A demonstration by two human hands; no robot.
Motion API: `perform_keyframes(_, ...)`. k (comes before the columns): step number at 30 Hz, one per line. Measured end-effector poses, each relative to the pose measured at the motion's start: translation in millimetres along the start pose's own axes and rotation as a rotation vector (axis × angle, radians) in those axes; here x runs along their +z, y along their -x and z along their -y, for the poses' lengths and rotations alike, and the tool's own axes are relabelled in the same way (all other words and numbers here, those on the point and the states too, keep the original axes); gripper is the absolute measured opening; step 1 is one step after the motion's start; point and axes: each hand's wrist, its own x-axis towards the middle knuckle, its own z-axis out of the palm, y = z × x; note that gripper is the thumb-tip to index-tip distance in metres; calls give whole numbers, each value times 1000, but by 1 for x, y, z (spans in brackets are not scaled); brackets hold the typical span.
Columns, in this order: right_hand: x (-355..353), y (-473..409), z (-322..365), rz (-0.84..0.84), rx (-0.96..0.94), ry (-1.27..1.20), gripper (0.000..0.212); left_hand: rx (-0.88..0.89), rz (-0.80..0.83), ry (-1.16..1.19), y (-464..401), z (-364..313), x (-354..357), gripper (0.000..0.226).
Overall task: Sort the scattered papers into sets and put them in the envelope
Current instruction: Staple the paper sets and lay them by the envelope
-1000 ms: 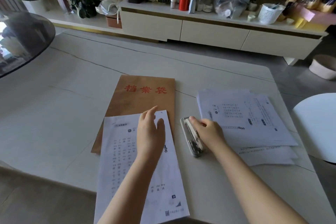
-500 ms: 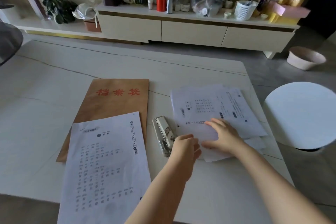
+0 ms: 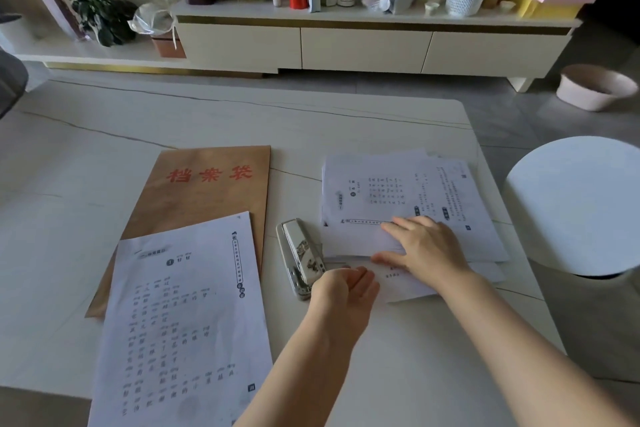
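while the right hand [image 3: 424, 250] lay flat, fingers straight, on the loose pile of papers [image 3: 408, 194] at the table's [image 3: 207, 121] right side, the left hand [image 3: 344, 289] hovered just beside it, fingers relaxed, holding nothing. a stapler [image 3: 299, 255] sat between the pile and the brown envelope [image 3: 204, 194], whose near end lay under a printed set [image 3: 183, 319].

A matt brown kraft-paper envelope [image 3: 207, 198] and thin white printed paper sheets [image 3: 408, 198] lie on a smooth, faintly glossy marble-look tabletop [image 3: 104, 156] with fine dark veins, beside a shiny metal stapler [image 3: 301, 258].
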Motion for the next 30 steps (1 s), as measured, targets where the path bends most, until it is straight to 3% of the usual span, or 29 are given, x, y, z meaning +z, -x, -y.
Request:
perform_keyframes(6, -1, 1, -8, -86, 45, -223, 60, 21, -16, 1, -8, 2, 3, 32)
perform_keyframes(10, 2, 2, -10, -89, 56, -290, 86, 61, 58, 78, -10, 9, 9, 26)
perform_keyframes(14, 2, 3, -11, -64, 110, -380, 50, 50, 110, 140, -17, 4, 11, 15)
perform_keyframes(19, 0, 2, -5, -29, 214, -477, 48, 166, 230, 6, -15, 9, 19, 52)
perform_keyframes(23, 7, 5, -3, -68, 232, -846, 65, 168, 274, 82, -25, 17, 23, 68)
perform_keyframes(27, 8, 14, -3, 31, 314, -1214, 73, 236, 250, 61, -29, 20, 28, 37)
perform_keyframes(30, 3, 25, 0, 71, 339, -1361, 63, 419, 80, -117, -34, 20, 28, 20)
